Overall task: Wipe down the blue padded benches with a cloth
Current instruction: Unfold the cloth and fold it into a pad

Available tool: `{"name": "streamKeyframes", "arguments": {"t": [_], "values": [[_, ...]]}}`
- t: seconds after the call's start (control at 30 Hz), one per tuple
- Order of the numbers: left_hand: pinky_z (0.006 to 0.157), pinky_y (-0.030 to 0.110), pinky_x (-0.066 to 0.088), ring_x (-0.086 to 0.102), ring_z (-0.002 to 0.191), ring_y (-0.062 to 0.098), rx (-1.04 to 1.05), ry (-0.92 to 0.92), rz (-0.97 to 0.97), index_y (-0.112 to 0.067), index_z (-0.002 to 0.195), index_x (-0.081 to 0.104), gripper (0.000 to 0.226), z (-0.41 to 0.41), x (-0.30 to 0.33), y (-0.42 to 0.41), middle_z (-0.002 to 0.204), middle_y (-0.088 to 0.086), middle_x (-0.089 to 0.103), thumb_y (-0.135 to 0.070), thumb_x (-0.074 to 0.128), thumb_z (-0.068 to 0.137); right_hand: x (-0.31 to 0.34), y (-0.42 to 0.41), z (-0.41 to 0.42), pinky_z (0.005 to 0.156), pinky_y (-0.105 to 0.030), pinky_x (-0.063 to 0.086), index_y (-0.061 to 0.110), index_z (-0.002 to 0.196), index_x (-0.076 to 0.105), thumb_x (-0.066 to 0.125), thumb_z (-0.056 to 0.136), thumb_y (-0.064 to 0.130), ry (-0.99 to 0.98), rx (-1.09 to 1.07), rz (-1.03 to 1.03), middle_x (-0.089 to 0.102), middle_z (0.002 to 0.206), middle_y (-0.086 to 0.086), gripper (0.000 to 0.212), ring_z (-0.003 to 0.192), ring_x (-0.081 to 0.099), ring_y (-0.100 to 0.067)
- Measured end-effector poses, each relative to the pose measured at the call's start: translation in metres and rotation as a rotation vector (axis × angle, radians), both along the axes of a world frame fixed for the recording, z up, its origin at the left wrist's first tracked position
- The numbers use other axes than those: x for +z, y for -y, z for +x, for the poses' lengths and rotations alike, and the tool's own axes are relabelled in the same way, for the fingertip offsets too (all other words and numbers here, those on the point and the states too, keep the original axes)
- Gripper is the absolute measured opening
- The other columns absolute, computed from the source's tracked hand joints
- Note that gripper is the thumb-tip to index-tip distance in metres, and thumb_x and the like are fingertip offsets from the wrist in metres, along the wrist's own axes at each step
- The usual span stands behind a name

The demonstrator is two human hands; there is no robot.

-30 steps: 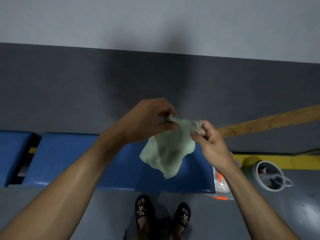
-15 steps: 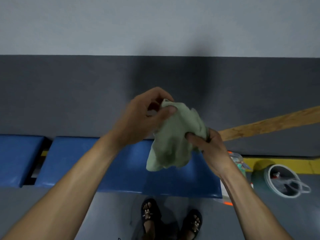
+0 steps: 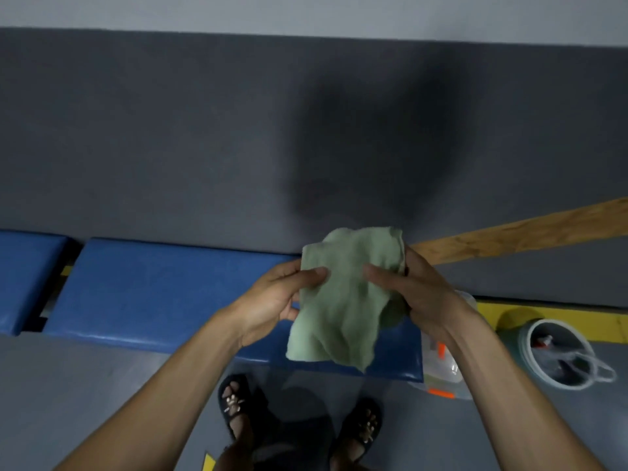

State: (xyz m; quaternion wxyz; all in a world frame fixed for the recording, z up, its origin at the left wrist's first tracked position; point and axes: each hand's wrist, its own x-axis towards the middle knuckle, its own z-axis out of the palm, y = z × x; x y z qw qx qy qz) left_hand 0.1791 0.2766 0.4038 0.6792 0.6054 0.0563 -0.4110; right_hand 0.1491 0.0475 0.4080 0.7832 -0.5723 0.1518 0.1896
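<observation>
head view: left hand [image 3: 272, 302] and right hand [image 3: 419, 294] fingers pinch the green cloth [image 3: 343, 300] above the blue bench [image 3: 170, 290].

two blue padded benches [image 3: 176, 294] stood side by side against the grey wall on a grey floor [image 3: 85, 385]. a white bucket [image 3: 560, 355] and a clear container [image 3: 441, 372] sat on the floor, right of the nearer bench.
</observation>
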Motion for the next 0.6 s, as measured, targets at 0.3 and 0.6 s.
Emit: {"name": "streamKeyframes", "arguments": {"t": [0.3, 0.6], "values": [[0.088, 0.035, 0.057, 0.069, 0.103, 0.022, 0.078, 0.370, -0.089, -0.017, 0.113, 0.069, 0.033, 0.037, -0.086, -0.023, 0.109, 0.009, 0.073, 0.005, 0.052, 0.096, -0.095, -0.013, 0.012, 0.076, -0.027, 0.058, 0.019, 0.096, 0.073, 0.070, 0.073, -0.011, 0.382, -0.151, -0.114, 0.075, 0.096, 0.002, 0.038, 0.088, 0.070, -0.012], [0.079, 0.036, 0.052, 0.064, 0.092, 0.025, -0.332, 0.747, 0.046, -0.006, 0.092, 0.073, 0.036, 0.095, -0.189, -0.053, 0.100, 0.009, 0.064, 0.006, 0.040, 0.084, -0.224, -0.027, 0.036, 0.102, -0.027, 0.045, 0.011, 0.104, 0.073, 0.043, 0.068, -0.037, 0.546, 0.091, -0.270, 0.062, 0.134, -0.003, 0.067, 0.129, 0.055, -0.023]]}}
